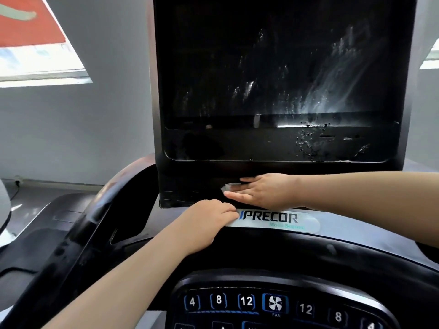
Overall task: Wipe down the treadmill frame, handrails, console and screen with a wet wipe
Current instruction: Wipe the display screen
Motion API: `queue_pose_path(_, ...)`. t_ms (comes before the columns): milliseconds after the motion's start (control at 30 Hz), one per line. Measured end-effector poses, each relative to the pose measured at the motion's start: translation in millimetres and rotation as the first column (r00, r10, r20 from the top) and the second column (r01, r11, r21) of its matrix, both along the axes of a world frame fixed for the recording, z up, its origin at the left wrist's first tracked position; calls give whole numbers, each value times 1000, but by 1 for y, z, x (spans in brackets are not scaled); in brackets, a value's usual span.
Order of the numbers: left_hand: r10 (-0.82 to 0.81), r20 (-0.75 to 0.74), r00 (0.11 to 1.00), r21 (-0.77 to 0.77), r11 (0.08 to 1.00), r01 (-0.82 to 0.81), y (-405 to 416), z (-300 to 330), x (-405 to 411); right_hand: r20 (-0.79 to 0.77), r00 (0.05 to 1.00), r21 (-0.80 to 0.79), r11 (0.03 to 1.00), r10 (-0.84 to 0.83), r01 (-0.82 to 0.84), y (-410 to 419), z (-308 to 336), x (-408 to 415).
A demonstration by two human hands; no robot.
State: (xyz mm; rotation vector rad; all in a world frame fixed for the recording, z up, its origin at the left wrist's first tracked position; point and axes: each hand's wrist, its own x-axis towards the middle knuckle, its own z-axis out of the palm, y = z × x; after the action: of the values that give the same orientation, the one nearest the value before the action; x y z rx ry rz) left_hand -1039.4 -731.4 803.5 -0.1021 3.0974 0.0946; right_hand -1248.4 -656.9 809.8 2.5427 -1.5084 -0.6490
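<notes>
The treadmill's black screen (273,67) fills the upper middle, streaked with wet smears on its right half and droplets along its lower bezel. My right hand (263,189) lies flat against the dark panel below the screen, pressing a white wet wipe (227,187) that peeks out by the fingers. My left hand (209,220) rests with curled fingers on the console's silver Precor strip (285,220), holding nothing that I can see. The button keypad (261,305) sits at the bottom.
A black curved handrail (78,233) sweeps down on the left. Grey wall and a window (35,55) lie behind at upper left. Grey floor shows at the left edge.
</notes>
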Motion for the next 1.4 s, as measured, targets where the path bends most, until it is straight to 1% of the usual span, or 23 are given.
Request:
queue_pose_path(133, 51, 87, 995, -64, 997, -46, 2, -1, 1, -48, 999, 48, 999, 19, -16, 22, 2, -19)
queue_pose_path(267, 62, 110, 992, -71, 996, -55, 3, -2, 2, 2, 991, 162, 978, -131, 129, 30, 1, -18)
queue_pose_path(333, 63, 120, 991, -78, 995, -53, 4, 0, 2, 12, 985, 186, 968, -171, 166, 44, 5, -21)
queue_pose_path(367, 66, 117, 991, -69, 996, -58, 4, 1, 0, 4, 988, 133, 979, -157, 155, 54, 4, -28)
queue_pose_path(433, 63, 90, 994, -39, 997, -60, 4, 4, -5, 17, 995, -71, 993, -95, 96, 78, 1, -48)
queue_pose_path(467, 63, 80, 995, -30, 998, -61, 5, 6, -9, 6, 995, -156, 983, -95, 95, 90, -1, -59)
queue_pose_path(533, 63, 72, 995, -22, 998, -62, 8, 7, -17, -28, 988, -207, 968, -152, 143, 108, -9, -74)
queue_pose_path(633, 51, 57, 997, -21, 999, -50, 13, 4, -30, -84, 983, -269, 954, -162, 134, 100, -17, -76)
queue_pose_path(700, 49, 47, 998, -19, 999, -48, 15, 3, -36, -126, 984, -313, 946, -124, 79, 78, -18, -66)
queue_pose_path(733, 45, 44, 998, -21, 999, -44, 15, 3, -38, -149, 986, -334, 942, -77, 23, 65, -20, -60)
queue_pose_path(800, 38, 37, 999, -15, 999, -37, 15, 3, -42, -240, 970, -317, 947, -33, -46, 48, -18, -51)
queue_pose_path(833, 34, 45, 998, -16, 999, -34, 16, 4, -45, -256, 966, -297, 954, -30, -49, 47, -16, -52)
queue_pose_path(933, 3, 99, 995, -62, 998, 4, 26, 5, -55, -181, 981, -278, 960, -76, 24, 83, -9, -75)
queue_pose_path(1033, -46, 117, 992, -43, 998, 51, 38, 3, -63, -127, 966, -362, 917, -227, 168, 151, -17, -118)
queue_pose_path(1100, -84, 114, 990, -34, 996, 88, 46, 2, -68, -61, 940, -352, 889, -334, 293, 181, -20, -131)
queue_pose_path(1167, -92, 129, 987, -44, 994, 98, 52, 2, -73, -17, 921, -310, 878, -390, 366, 180, -26, -126)
queue_pose_path(1233, -83, 142, 986, -52, 994, 91, 58, 4, -78, 34, 927, -291, 883, -374, 367, 160, -35, -108)
queue_pose_path(1300, -90, 178, 980, -60, 993, 102, 63, 6, -84, 124, 952, -339, 889, -281, 307, 134, -43, -87)
queue_pose_path(1333, -103, 187, 977, -56, 992, 115, 66, 7, -86, 170, 953, -331, 897, -250, 294, 125, -46, -78)
queue_pose_path(1400, -112, 167, 980, -42, 992, 121, 69, 7, -90, 145, 965, -226, 943, -217, 245, 127, -47, -72)
